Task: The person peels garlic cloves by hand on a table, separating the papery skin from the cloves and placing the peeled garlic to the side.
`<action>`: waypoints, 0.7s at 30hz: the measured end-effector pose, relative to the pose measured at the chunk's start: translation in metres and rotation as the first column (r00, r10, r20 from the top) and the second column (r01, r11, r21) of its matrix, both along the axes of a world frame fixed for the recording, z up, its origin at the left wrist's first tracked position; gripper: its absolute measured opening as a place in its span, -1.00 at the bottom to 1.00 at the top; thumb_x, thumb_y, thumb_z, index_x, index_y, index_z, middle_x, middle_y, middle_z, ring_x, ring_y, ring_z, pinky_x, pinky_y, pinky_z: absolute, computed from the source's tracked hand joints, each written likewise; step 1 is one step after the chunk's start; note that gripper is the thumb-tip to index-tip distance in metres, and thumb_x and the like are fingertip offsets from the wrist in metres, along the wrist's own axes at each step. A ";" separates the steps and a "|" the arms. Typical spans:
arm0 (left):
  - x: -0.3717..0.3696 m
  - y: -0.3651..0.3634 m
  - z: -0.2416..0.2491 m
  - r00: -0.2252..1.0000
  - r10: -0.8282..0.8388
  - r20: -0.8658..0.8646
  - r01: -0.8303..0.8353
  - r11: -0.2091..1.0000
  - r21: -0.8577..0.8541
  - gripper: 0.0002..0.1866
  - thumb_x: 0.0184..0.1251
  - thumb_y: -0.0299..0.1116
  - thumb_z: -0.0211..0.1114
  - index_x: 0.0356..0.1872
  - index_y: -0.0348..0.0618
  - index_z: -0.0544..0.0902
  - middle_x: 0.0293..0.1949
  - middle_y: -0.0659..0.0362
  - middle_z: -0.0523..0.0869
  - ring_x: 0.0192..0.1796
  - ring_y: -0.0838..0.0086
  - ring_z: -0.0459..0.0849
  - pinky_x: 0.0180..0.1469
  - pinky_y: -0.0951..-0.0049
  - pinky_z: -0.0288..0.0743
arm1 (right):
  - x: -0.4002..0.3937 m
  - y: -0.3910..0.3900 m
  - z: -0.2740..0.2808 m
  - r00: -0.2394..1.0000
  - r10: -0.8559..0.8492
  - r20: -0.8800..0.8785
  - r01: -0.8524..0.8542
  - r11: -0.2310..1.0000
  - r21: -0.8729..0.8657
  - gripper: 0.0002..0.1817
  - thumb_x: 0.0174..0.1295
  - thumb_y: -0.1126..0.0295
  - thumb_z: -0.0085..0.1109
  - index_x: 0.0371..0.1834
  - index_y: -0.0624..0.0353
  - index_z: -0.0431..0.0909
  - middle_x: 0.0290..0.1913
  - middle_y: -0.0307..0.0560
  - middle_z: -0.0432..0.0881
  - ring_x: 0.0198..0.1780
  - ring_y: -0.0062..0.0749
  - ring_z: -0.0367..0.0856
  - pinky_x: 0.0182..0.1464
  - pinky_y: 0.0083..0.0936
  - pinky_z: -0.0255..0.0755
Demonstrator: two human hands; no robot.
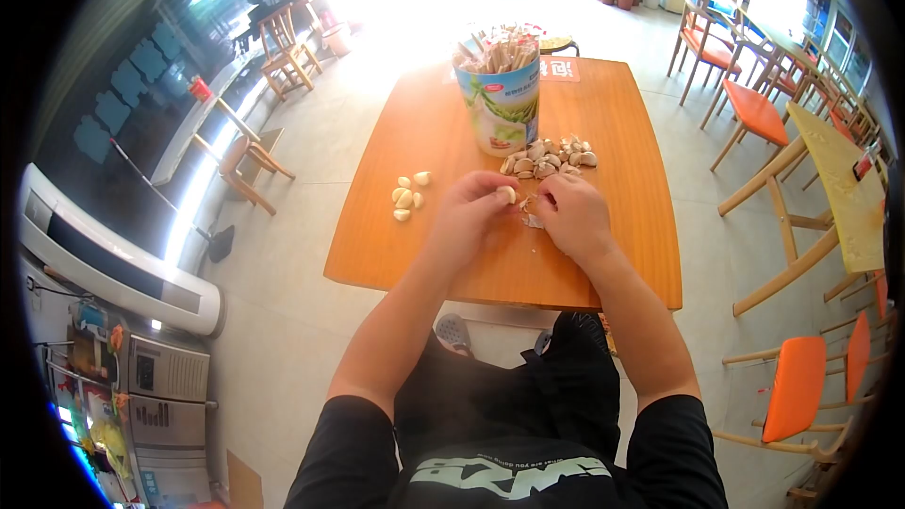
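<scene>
Orange-brown tabletop (603, 269): peeled garlic clove (507, 195) pinched in the left hand (474, 207), right hand (571, 210) curled beside it, grip contents indiscernible; unpeeled cloves (544, 162) lie just beyond, where a brush of the knuckles could scatter them.

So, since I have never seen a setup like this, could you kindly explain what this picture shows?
There is no machine here: these are a person's bare hands, seen by one camera worn on the head, looking forward and down. On the wooden table, a group of peeled cloves lies to the left. Farther forward, unpeeled garlic is heaped beside a tall tub full of thin sticks. The left hand holds a pale clove in its fingertips. The right hand is close by, near scraps of skin; whether it grips anything is unclear.
</scene>
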State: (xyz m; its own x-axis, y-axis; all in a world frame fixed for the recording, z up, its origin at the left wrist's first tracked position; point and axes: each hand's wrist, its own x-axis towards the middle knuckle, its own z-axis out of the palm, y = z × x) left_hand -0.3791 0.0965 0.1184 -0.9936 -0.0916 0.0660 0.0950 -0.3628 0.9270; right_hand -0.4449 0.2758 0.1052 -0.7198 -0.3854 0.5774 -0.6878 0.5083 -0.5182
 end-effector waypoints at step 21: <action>-0.002 -0.042 -0.006 0.794 0.315 -0.519 -0.451 -0.267 -0.852 -0.77 0.19 -0.58 0.22 -0.21 -0.25 0.80 -0.07 0.01 0.75 -0.04 0.11 0.69 0.08 0.20 0.58 | -0.027 0.004 -0.017 0.989 -0.112 -0.100 0.123 0.986 0.113 -0.71 0.23 0.47 0.16 0.01 0.05 0.69 -0.12 -0.03 0.64 0.02 -0.05 0.61 0.05 -0.14 0.50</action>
State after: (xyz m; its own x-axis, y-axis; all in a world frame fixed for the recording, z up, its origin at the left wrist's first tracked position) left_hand -0.3811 0.0545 0.1127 -0.7747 -0.2286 0.5895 -0.1380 0.9710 0.1952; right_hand -0.4721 0.2799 0.0880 -0.7092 -0.3709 0.5995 -0.6623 0.6421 -0.3861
